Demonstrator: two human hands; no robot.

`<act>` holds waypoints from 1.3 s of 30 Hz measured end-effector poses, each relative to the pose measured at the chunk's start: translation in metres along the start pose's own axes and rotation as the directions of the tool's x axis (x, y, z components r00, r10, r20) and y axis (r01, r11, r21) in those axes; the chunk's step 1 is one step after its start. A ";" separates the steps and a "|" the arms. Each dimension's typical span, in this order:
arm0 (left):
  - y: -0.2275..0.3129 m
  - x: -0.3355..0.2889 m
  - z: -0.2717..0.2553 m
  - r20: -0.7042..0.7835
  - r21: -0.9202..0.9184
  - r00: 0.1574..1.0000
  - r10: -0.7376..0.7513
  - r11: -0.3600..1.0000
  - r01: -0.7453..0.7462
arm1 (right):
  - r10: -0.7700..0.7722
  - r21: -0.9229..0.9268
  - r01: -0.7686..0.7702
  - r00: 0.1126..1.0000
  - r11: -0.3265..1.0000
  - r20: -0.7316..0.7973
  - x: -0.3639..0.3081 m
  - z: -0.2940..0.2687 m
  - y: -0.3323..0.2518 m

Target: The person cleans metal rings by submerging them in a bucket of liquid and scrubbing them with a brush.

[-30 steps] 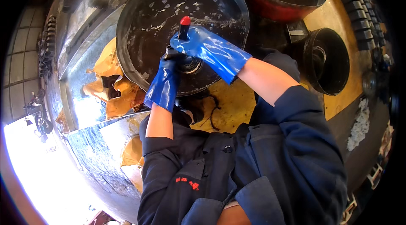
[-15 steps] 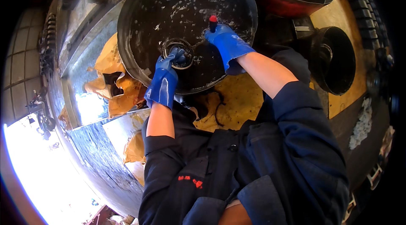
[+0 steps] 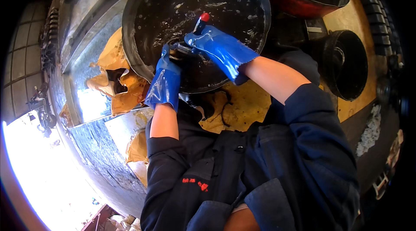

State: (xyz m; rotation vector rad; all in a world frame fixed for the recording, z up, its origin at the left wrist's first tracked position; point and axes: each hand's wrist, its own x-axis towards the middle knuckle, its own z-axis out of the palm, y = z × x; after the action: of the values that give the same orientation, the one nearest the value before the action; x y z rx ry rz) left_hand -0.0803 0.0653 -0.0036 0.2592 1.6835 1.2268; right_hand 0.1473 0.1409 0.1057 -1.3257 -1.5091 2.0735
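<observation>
A wide dark tub [image 3: 130,53] of dark liquid with pale flecks of foam lies in front of me. Inside it, my left hand [image 3: 167,64], in a wet blue rubber glove, grips a round metal ring-shaped part [image 3: 174,54], now tilted and largely covered by the gloves. My right hand [image 3: 212,42], gloved alike, is closed around a tool with a black handle and red end [image 3: 204,17]. That red end points up and away from me. The tool's working end is down by the ring, and its exact kind is hidden.
A red-sided tub [image 3: 299,7] stands at the far right, with a black bucket [image 3: 346,64] lying nearer. Torn brown paper bags [image 3: 115,62] rest left of the tub. Yellow-brown board [image 3: 242,105] shows below it. A ribbed tyre [image 3: 372,9] is at the right edge.
My right hand has moved left with the tool, up to the ring. The ring, face-up and open to view before, has turned and is mostly covered now.
</observation>
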 end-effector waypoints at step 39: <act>0.029 -0.037 0.029 0.309 0.119 0.938 0.157 0.972 -0.202 | -0.025 -0.303 -0.051 0.970 0.952 -0.241 0.017 -0.051 0.028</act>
State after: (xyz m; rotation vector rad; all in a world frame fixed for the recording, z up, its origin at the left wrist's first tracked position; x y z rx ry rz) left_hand -0.0495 0.0718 0.0424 0.6710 1.5124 1.1298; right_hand 0.1864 0.1713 0.0704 -1.6335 -1.7618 1.6526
